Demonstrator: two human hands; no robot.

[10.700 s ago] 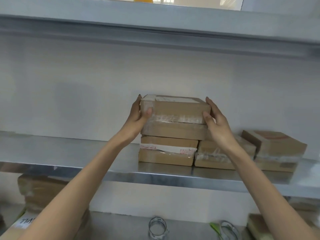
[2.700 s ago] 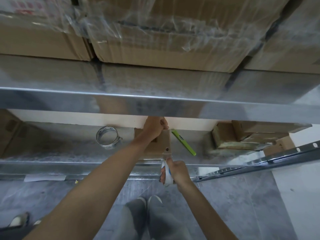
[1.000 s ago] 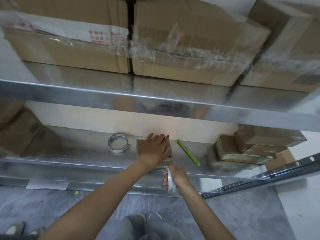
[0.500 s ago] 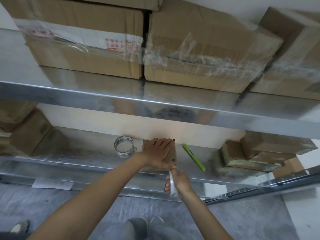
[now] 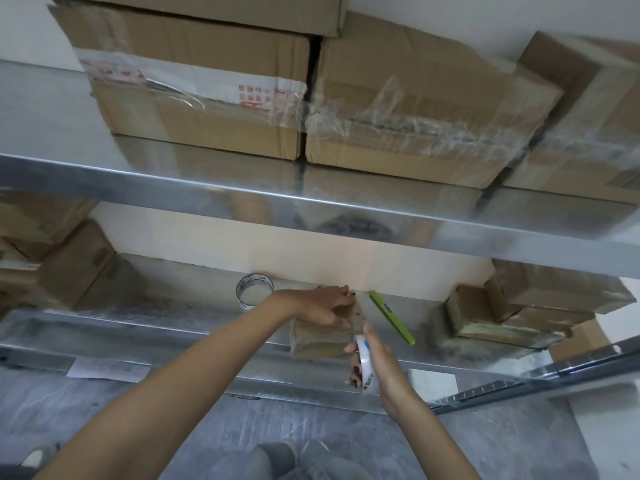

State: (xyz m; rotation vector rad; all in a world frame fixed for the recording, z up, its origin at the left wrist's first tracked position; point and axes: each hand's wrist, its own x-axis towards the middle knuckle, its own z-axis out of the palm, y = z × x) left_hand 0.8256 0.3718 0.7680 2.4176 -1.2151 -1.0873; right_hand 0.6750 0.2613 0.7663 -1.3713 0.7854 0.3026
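Shelving: steel rack against a pale wall; you work on the lower shelf (image 5: 166, 323), under the upper shelf (image 5: 242, 190).
Small box: the plain brown small box (image 5: 318, 339) sits at the lower shelf's front edge, about mid-length; no print shows on it.
Left hand: your left hand (image 5: 322, 304) lies flat on the box top, fingers stretched out and pressing, not curled round anything.
Right hand: your right hand (image 5: 379, 363) grasps the tape roll (image 5: 365, 368) just off the box's near right corner, in front of the shelf edge.
Writing on tape roll: blue and dark marks on its white core, too small to read.
Upper cartons: a taped carton (image 5: 194, 98) carries red characters on a white band, blurred beyond reading.
Green cutter (image 5: 391, 317): lies slantwise just right of the box; its small label is unreadable.
Spare roll (image 5: 254, 291): stands by the back wall, left of your left wrist.
Paper slip (image 5: 107, 367): stuck on the front rail, text illegible.
Open room: bare steel runs left of the spare roll up to the left cartons (image 5: 59, 271); right of the cutter only a narrow strip lies before the right cartons (image 5: 519, 313).
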